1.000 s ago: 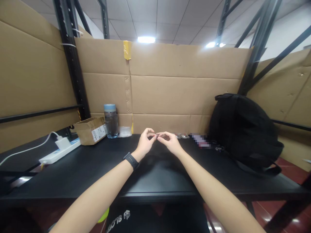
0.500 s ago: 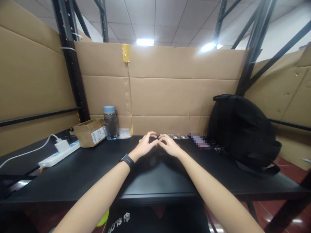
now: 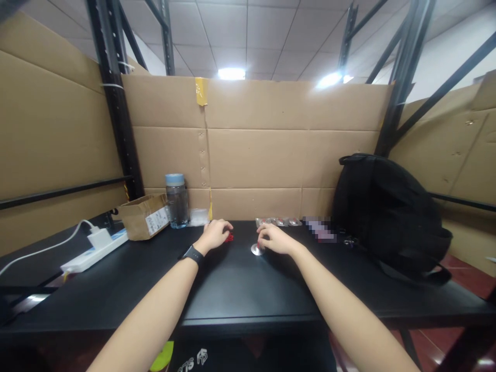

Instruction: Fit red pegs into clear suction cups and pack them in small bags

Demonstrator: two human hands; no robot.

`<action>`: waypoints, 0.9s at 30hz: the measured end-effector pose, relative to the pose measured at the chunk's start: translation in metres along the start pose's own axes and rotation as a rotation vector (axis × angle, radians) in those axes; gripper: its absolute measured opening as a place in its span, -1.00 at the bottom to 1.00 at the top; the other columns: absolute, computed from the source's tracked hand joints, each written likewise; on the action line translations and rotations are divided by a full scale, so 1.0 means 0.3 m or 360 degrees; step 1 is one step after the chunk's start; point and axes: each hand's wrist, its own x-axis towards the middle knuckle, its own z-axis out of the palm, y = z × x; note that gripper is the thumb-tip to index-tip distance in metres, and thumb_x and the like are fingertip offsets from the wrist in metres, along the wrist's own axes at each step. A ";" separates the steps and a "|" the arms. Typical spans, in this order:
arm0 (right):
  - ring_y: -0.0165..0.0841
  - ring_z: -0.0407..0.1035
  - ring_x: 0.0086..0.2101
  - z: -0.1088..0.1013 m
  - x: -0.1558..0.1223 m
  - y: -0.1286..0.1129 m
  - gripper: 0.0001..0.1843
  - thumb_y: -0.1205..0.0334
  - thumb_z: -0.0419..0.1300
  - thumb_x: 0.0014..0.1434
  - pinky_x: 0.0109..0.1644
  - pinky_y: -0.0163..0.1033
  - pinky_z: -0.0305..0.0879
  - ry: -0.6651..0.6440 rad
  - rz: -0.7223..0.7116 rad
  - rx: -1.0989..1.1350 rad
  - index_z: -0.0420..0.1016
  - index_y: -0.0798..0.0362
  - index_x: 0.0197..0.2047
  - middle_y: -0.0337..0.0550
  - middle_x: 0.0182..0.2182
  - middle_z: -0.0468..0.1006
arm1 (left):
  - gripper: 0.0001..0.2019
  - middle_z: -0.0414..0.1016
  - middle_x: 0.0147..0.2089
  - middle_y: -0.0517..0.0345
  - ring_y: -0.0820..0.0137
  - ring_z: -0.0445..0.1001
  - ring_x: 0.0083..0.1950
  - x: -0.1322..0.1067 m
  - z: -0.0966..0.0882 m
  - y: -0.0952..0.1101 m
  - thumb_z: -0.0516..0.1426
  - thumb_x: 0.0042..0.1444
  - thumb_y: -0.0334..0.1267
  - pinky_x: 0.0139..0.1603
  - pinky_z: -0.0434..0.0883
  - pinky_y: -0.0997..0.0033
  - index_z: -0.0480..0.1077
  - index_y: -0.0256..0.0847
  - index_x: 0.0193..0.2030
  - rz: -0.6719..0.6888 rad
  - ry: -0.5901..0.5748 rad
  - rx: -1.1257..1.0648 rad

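My right hand (image 3: 276, 239) is closed over a small shiny silver disc with a red part on top (image 3: 256, 251), its thumb and fingers pinching the red part. The disc is at the tabletop, in the middle; I cannot make out its exact kind. To the left, my left hand (image 3: 215, 234), with a dark watch (image 3: 192, 254) on the wrist, has its fingers curled down over a small bright red thing (image 3: 230, 237). That red thing is mostly hidden under the fingers. Behind the right hand lie several similar silver-and-red pieces in clear packets (image 3: 285, 221).
On the black table (image 3: 240, 294) stand a cardboard box (image 3: 135, 219), a blue-capped water bottle (image 3: 177, 204) and a white power strip (image 3: 93, 253) at left. A black backpack (image 3: 387, 217) sits at right. Cardboard panels (image 3: 251, 155) close off the back and sides.
My hands were close together with fingertips nearly meeting; now they are apart, the left having moved left and the right lowered slightly. The silver disc and red thing have come into view.
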 end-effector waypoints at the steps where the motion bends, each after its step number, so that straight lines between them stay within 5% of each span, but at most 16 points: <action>1: -0.14 0.46 0.00 -0.005 -0.001 0.006 -0.85 0.22 0.28 0.19 0.16 -0.04 0.30 -0.0024 0.0003 0.0007 0.65 0.02 -0.38 0.00 -0.02 0.58 | -0.76 0.62 0.03 0.05 0.12 0.51 0.12 -0.001 0.001 -0.015 0.15 0.17 -0.34 0.20 0.33 0.12 0.59 -0.06 -0.09 -0.0018 -0.0036 0.0070; 7: -0.19 0.53 -0.16 -0.075 -0.026 0.072 -0.87 0.24 0.29 0.16 0.02 -0.10 0.38 0.0028 0.0196 -0.0031 0.66 0.03 -0.22 -0.07 -0.20 0.66 | -0.85 0.62 -0.06 0.04 0.15 0.55 0.00 -0.001 0.000 -0.033 0.19 0.12 -0.27 0.08 0.37 0.21 0.62 -0.07 -0.26 -0.0024 -0.0094 0.0169; 13: -0.20 0.56 -0.17 -0.107 -0.077 0.192 -0.55 0.38 0.43 -0.10 -0.01 -0.17 0.42 -0.0068 0.0569 0.0005 0.63 0.05 -0.06 -0.06 -0.15 0.68 | -0.89 0.60 -0.10 0.02 0.14 0.54 -0.03 -0.003 0.014 -0.028 0.24 0.08 -0.18 0.01 0.36 0.22 0.62 -0.06 -0.32 0.0011 -0.0109 0.0194; 27: -0.25 0.55 -0.23 -0.106 -0.079 0.243 -0.61 0.37 0.43 -0.08 -0.09 -0.23 0.42 0.0025 0.0659 -0.0020 0.63 0.05 -0.10 -0.08 -0.20 0.67 | -0.90 0.62 -0.17 0.09 0.21 0.54 -0.11 -0.007 0.034 -0.006 0.22 0.08 -0.26 -0.10 0.35 0.32 0.59 -0.08 -0.38 0.0025 -0.0076 0.0114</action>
